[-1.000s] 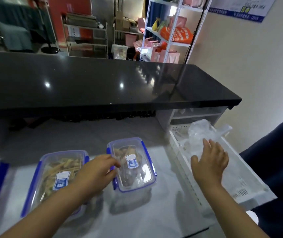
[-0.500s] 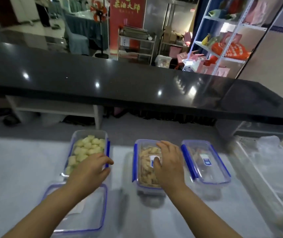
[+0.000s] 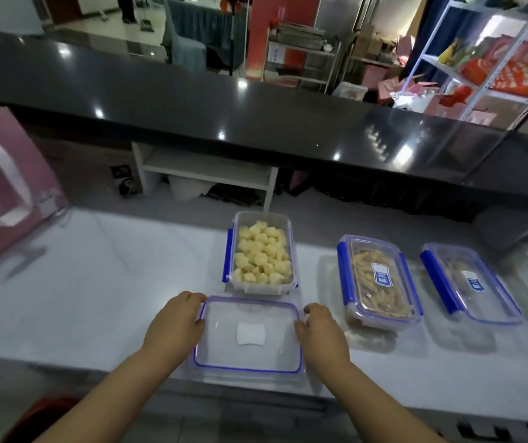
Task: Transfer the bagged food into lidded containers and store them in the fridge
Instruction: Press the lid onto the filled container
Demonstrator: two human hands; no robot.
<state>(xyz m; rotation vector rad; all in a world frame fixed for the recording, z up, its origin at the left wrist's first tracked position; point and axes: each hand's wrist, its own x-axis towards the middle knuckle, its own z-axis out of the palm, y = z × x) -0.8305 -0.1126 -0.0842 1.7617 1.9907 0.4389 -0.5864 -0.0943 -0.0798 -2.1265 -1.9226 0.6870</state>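
At the near edge of the white surface (image 3: 102, 282), left hand (image 3: 173, 326) and right hand (image 3: 321, 334) clasp a clear blue-rimmed lid (image 3: 248, 338) by its two sides, fingers curled round it. Just beyond sits the open container (image 3: 261, 284) of pale chunks; two lidded containers (image 3: 377, 282) (image 3: 470, 284) stand off right.

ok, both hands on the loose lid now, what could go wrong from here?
1. The lid lies near the counter's front edge; a fumbled lift by the left hand or right hand could drop it.
2. The open box of pale yellow chunks sits right behind it; a careless swing could knock or spill it.
3. A badly seated lid might not seal.
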